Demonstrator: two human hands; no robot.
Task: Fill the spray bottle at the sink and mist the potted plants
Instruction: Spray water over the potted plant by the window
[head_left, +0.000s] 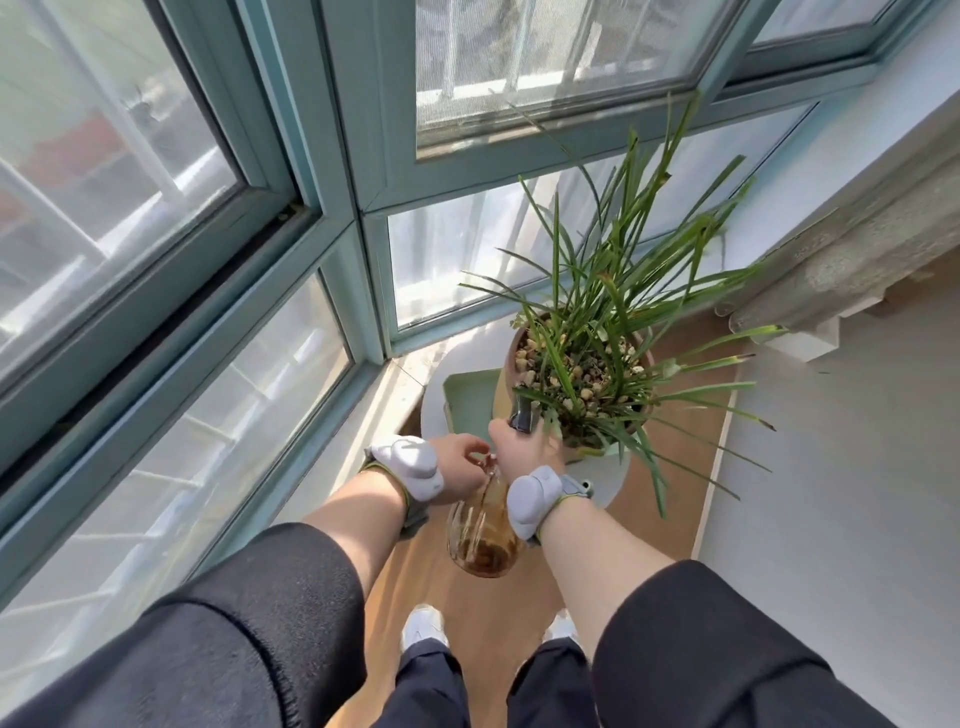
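a teal-framed window (332, 171) fills the left side, its panes bright with daylight. below it, the left hand (457, 460) reaches forward with its fingers curled in on the neck of the spray bottle (483, 530) — an amber glass one, tilted with its base towards the camera, held above the wooden floor (447, 582). just to the right, the right hand (522, 452) has its fingers clamped round the bottle's black spray head (521, 415), which pokes in among the lowest leaves at the near rim of the pot. the potted plant (587, 364) — long, thin green blades over a bed of pebbles — stands on a round white surface (615, 475), with a pale green tray (467, 405) to its left on the same surface. a white wall (831, 467) runs along the right.
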